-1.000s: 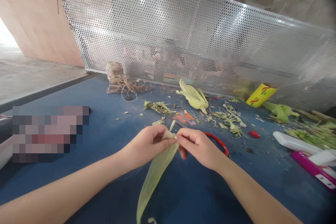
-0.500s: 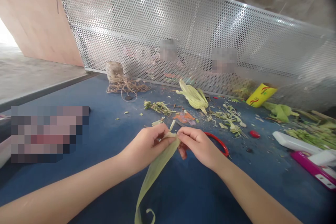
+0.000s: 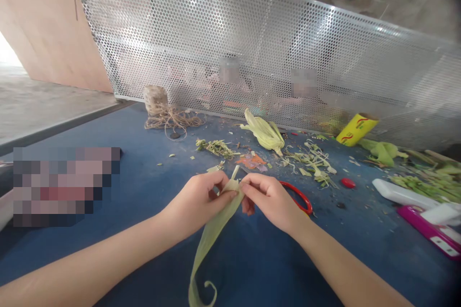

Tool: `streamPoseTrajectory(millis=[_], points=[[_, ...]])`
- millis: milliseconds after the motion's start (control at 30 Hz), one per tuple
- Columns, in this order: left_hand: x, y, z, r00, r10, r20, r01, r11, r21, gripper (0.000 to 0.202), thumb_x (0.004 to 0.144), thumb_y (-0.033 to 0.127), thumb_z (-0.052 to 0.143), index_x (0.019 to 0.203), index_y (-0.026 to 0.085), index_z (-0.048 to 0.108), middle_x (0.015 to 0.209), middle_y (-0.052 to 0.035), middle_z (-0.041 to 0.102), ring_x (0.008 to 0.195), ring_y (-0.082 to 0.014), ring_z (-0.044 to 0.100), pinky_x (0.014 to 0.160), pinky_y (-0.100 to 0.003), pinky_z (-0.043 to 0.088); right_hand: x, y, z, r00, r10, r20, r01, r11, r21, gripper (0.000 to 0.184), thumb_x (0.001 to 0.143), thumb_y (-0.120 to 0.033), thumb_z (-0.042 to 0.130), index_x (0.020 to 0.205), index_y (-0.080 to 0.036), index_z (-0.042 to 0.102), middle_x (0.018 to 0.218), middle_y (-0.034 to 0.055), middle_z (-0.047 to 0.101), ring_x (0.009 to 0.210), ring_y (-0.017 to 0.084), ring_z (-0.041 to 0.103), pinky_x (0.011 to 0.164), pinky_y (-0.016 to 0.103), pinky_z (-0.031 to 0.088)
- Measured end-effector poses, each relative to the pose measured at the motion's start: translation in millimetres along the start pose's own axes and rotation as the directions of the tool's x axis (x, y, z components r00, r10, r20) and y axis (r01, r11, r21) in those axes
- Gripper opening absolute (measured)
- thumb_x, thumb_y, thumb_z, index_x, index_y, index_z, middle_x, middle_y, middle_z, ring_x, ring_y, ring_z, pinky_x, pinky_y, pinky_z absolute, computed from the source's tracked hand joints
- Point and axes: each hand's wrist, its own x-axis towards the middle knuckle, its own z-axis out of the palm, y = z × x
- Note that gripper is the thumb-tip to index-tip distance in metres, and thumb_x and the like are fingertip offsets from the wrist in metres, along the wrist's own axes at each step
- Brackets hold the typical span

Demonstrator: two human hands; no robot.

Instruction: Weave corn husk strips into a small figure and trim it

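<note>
A long pale green corn husk [image 3: 215, 224] hangs down toward me, its free end curling near the bottom of the view. My left hand [image 3: 200, 197] pinches its upper part between thumb and fingers. Close beside it, my right hand [image 3: 266, 196] pinches the husk's top edge from the right. A short pale stalk [image 3: 235, 171] sticks up between the two hands. Red-handled scissors [image 3: 304, 200] lie just behind my right hand, partly hidden by it. Farther back on the blue table [image 3: 144, 177] rests a bundle of husks [image 3: 264, 132].
At the back left, tangled twine [image 3: 173, 117] lies by a cylindrical block [image 3: 155, 97]. Green scraps [image 3: 216, 147] litter the middle. On the right are a yellow roll [image 3: 356, 129], a red cap [image 3: 348, 183] and a magenta-and-white device [image 3: 428, 230]. A perforated metal screen [image 3: 201, 33] stands behind.
The husk's top has shifted slightly in my fingers, and more of the pale stalk shows. Its lower end has swung a little right. Both hands keep their pinch.
</note>
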Motion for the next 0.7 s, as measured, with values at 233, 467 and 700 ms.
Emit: streamPoseTrajectory(millis=[233, 467, 700], points=[[-5.3, -4.1, -5.0, 0.896, 0.423, -0.137, -0.4, 0.901, 0.167, 0.015, 0.083, 0.016, 0.046, 0.08, 0.016, 0.06, 0.075, -0.0033, 0.062, 0.072, -0.0127, 0.057, 0.067, -0.022, 0.045, 4.2, 6.4, -3.5, 0.999, 0.03, -0.037, -0.024, 0.988, 0.154, 0.026, 0.084, -0.035, 0.046, 0.067, -0.017, 0.053, 0.05, -0.0032, 0.055, 0.044, 0.008, 0.051, 0.046, 0.02, 0.042], [-4.4, -5.9, -4.8, 0.927, 0.301, -0.222, -0.268, 0.949, 0.165, 0.022, 0.076, 0.016, 0.059, 0.099, 0.017, 0.06, 0.074, 0.0017, 0.066, 0.058, -0.0084, 0.059, 0.059, -0.016, 0.048, 4.9, 7.2, -4.2, 1.0, 0.0, -0.024, 0.006, 0.973, 0.232, 0.027, 0.083, -0.038, 0.049, 0.068, -0.016, 0.053, 0.051, -0.0031, 0.055, 0.044, 0.007, 0.05, 0.047, 0.02, 0.043], [-16.6, 2.3, -13.0, 0.75, 0.626, -0.213, -0.572, 0.776, 0.267, 0.03, 0.077, 0.005, 0.055, 0.102, 0.021, 0.059, 0.085, -0.0015, 0.068, 0.079, -0.013, 0.061, 0.074, -0.021, 0.048, 13.2, 7.7, -16.0, 0.966, 0.087, -0.245, 0.017, 0.919, 0.393, 0.029, 0.071, -0.042, 0.06, 0.062, -0.015, 0.052, 0.047, -0.0031, 0.054, 0.039, 0.007, 0.048, 0.042, 0.021, 0.041]])
